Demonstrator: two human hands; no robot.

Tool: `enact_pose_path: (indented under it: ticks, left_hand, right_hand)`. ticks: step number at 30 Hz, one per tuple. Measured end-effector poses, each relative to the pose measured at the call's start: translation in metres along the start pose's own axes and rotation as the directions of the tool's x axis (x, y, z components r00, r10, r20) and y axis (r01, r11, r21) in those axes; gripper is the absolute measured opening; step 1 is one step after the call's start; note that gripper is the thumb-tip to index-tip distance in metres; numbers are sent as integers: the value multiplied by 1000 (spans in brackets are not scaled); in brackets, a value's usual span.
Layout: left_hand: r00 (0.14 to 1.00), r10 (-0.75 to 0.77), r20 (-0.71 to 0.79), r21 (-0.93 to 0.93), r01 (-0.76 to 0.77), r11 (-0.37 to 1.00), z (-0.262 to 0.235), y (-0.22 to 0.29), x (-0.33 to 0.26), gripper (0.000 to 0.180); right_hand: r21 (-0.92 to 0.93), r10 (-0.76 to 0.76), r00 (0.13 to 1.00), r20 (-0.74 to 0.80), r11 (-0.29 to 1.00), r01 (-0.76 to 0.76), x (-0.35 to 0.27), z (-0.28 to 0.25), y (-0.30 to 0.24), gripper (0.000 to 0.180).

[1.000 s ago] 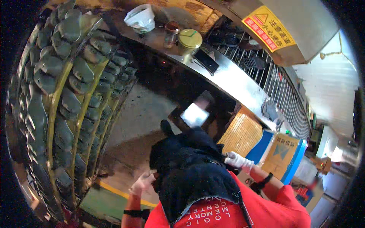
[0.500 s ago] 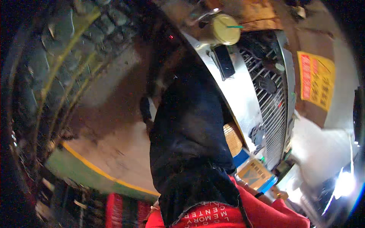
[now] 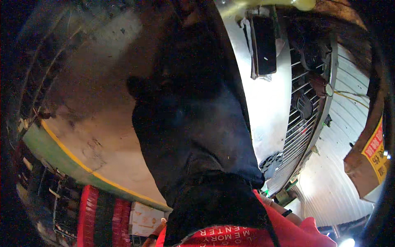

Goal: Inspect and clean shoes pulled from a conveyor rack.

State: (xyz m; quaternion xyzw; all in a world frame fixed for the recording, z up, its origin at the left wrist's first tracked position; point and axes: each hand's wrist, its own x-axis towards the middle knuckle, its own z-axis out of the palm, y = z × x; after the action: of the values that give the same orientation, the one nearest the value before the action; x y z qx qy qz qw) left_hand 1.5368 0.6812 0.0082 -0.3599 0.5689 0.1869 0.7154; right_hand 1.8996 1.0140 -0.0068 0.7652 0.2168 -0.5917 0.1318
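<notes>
Part of my left hand (image 3: pixel 161 225) shows beside the hem of my dark apron (image 3: pixel 201 136), below a black wristband; its fingers are hidden. On the other side, my right hand (image 3: pixel 269 202) is partly covered by the apron and red shirt (image 3: pixel 234 234); I cannot make out its fingers or anything in them. To the right of the apron runs a shiny metal ledge (image 3: pixel 263 111) with a dark flat rectangular object (image 3: pixel 264 45) lying on it. Beyond the ledge, a dark sole-shaped piece (image 3: pixel 303 106) rests on a roller conveyor (image 3: pixel 296 131), and a dark spotted piece (image 3: pixel 270 164) lies nearer me.
A brown floor (image 3: pixel 103 140) with a yellow line (image 3: pixel 82 164) and green strip spreads to the left. Red stacked goods (image 3: pixel 87 210) and a white carton (image 3: pixel 142 218) stand lower left. A cardboard box (image 3: pixel 362 173) with a yellow sign is at the far right.
My view has shifted: the ledge and conveyor appear larger, the yellow tub has slid to the top edge, and the box with the sign has moved to the right rim. The white carton now shows.
</notes>
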Motion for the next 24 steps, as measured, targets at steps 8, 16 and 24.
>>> enact_pose_path:
  ticks: [8,16,24]
  left_hand:
    - [974,224,42,62,-226,972,43,-91,129,27]
    - [880,471,64,369,-459,808,46,-84,178,27]
    - [20,981,-194,722,-674,157,42,71,112,54]
  right_hand:
    - [-154,-208,970,128,962,227,76,-73,46,45]
    - [-374,-331,797,505,748,548,134,-131,31,45]
    - [-329,-624,255,738,-3,944,90,-50,-171,29]
